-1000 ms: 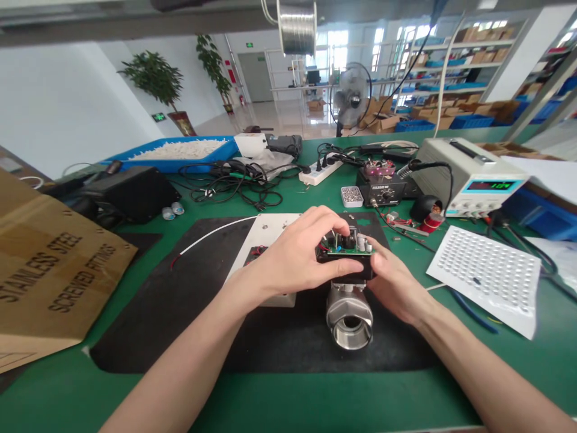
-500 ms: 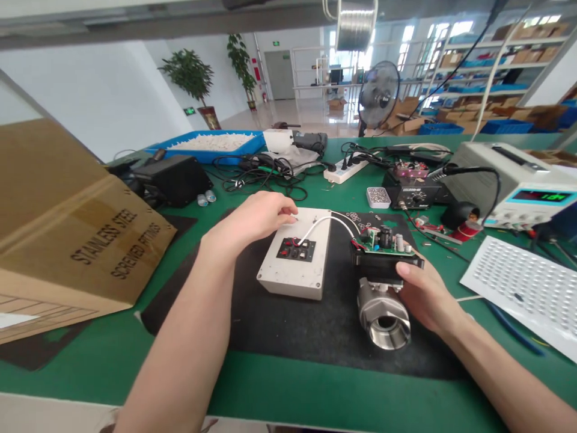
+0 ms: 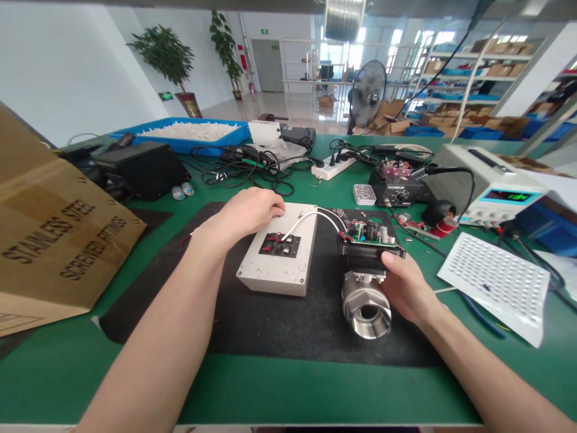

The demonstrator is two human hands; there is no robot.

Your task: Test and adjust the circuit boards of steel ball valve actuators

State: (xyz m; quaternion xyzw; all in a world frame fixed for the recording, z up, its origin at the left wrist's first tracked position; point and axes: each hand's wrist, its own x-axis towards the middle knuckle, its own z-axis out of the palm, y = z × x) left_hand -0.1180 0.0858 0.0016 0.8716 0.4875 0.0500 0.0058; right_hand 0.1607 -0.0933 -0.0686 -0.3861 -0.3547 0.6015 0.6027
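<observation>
My right hand (image 3: 408, 282) grips a motorized ball valve (image 3: 367, 304) by its black actuator housing. The top of that housing is off and a green circuit board (image 3: 372, 233) with components shows. Below it sits the steel valve body, its threaded opening facing me. A white cable (image 3: 311, 215) runs from the board to a black terminal panel (image 3: 279, 245) on a light grey box (image 3: 270, 281). My left hand (image 3: 255, 210) rests at the box's upper left edge with curled fingers; what they hold, if anything, is hidden. A thin reddish wire end (image 3: 186, 240) shows beside the left wrist.
A black mat (image 3: 279, 331) lies under the work. At left stands a cardboard box (image 3: 67, 228); at right, a power supply (image 3: 487, 180) and a white perforated sheet (image 3: 496, 276). Behind are tangled cables (image 3: 252, 168), a power strip (image 3: 333, 165) and small rings (image 3: 340, 213).
The view has shifted, so the bench things sit further left. My left fingers have curled in more at the box's far edge, and a reddish wire end now shows by that wrist.
</observation>
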